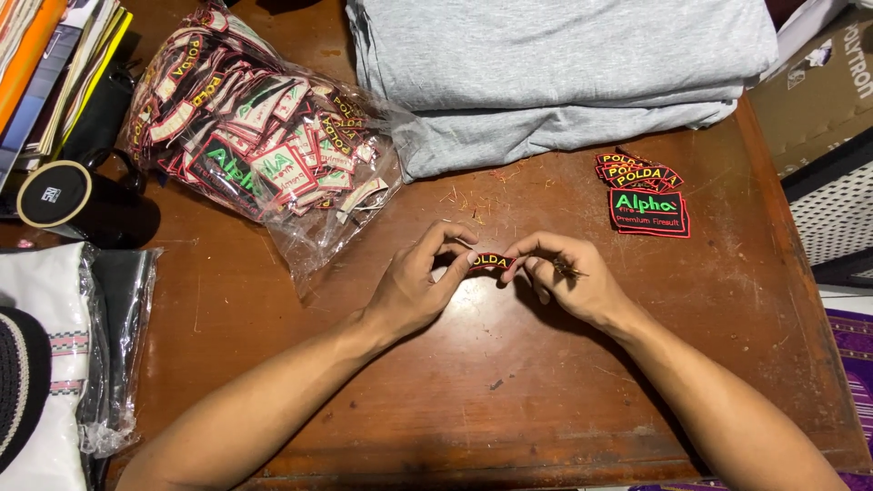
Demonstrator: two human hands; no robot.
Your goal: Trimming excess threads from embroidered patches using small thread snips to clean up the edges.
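Midway along our wooden table (509, 400), left hand (420, 284) and right hand (566, 280) pinch a small curved embroidered patch (491, 263), bare scratched wood towards the near edge, patch bag (255, 136) far-left, folded grey cloth (555, 73) at far edge, patch stack (647, 195) right.

Two bare forearms reach in from the bottom edge and converge toward the centre. The left hand (420, 282) is curled, thumb and forefinger tips pinched together, the other fingers arched above, knuckles turned up and outward. The right hand (566, 277) mirrors it, forefinger and thumb pinched close, remaining fingers folded under the palm. The fingertips of both hands nearly meet, wrists bent slightly inward, both forearms low and angled like a wide V.
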